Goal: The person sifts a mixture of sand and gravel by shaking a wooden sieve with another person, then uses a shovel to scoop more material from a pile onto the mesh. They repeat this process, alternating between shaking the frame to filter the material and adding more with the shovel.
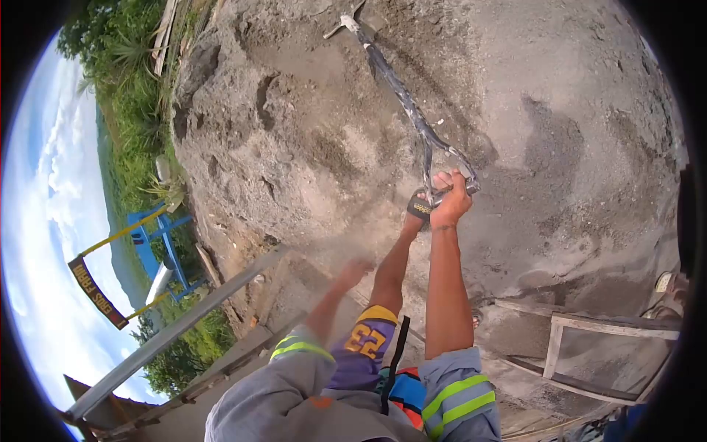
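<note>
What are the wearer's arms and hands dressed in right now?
Both forearms are bare. The right hand wears no glove; the left hand is blurred. Grey short sleeves carry yellow-green reflective bands with a silver stripe. A black wrist strap with yellow lettering sits beside the right hand.

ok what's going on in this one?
A person is working at a big sand pile with a long-handled shovel. One hand, apparently the right hand, grips the shovel's D-handle, and the blade end is up in the sand near the top of the view. The other hand, apparently the left hand, is blurred and off the shovel, holding nothing that can be made out. A wooden frame lies on the ground to the side.
</note>
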Available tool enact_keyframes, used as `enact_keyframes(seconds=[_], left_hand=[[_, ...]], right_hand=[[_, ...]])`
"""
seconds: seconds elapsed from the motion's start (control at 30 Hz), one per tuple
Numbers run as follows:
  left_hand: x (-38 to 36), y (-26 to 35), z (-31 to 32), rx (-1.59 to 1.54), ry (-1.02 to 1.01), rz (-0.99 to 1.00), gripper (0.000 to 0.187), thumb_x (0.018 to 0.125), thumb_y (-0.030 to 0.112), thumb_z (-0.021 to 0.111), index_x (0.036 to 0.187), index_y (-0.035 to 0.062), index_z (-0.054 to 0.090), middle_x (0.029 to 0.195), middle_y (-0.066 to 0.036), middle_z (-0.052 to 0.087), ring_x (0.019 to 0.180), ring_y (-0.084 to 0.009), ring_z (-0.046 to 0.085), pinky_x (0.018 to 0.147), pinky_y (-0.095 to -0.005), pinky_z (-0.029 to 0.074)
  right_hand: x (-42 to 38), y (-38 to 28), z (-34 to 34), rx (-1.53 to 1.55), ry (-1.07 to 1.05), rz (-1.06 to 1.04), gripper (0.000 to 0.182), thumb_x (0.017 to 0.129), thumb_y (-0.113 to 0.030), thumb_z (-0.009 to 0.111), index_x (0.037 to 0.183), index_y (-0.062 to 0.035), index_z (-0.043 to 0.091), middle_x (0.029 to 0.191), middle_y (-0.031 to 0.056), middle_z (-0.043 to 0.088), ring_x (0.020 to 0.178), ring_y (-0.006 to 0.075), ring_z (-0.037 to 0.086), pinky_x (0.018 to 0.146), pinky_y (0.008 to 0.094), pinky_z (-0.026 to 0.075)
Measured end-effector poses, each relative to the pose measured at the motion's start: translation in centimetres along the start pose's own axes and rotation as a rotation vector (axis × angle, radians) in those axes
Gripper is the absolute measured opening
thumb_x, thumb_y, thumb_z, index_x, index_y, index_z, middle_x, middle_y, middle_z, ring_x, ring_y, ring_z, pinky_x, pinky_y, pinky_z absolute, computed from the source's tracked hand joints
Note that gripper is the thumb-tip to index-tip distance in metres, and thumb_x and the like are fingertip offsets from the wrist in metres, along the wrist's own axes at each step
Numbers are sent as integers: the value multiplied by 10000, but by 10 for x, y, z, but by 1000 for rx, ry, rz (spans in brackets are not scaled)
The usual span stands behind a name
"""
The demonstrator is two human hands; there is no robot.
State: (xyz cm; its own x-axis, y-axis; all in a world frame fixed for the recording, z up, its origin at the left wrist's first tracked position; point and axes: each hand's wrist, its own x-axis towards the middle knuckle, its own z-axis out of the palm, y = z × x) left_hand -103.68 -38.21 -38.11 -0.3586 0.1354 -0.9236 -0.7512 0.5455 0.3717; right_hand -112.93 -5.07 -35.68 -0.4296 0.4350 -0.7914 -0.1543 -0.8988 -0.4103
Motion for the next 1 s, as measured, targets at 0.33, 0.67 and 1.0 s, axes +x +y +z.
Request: enact_keyframes(seconds=[0.33, 0.67, 1.0], left_hand=[[151, 218, -29, -91, -46, 233, 474, 946, 427, 417, 1199, 30, 476, 1136, -144, 583, 1045, -261, 569, 886, -387, 452], [276, 226, 64, -525, -173, 213, 352, 836, 419, 620, 941, 102, 507, 778, -66, 559, 674, -195, 568, 611, -328, 494], [136, 163, 189, -537, 29, 80, 192, 827, 227, 598, 720, 89, 518, 615, -21, 488, 494, -146, 487, 443, -292, 432]], right_hand=[[-89, 48, -65, 38, 182, 128, 82, 843, -68, 572, 855, -38, 496, 650, 44, 458, 600, 190, 480, 631, 369, 437], [-221, 13, -207, -64, 826, 86, 197, 789, -203, 596, 710, -86, 459, 586, 14, 428, 527, 141, 451, 509, 288, 383], [-293, 8, -370, -56, 1100, -13, 354, 788, -250, 615, 552, -100, 398, 484, -4, 393, 389, 117, 385, 370, 267, 300]])
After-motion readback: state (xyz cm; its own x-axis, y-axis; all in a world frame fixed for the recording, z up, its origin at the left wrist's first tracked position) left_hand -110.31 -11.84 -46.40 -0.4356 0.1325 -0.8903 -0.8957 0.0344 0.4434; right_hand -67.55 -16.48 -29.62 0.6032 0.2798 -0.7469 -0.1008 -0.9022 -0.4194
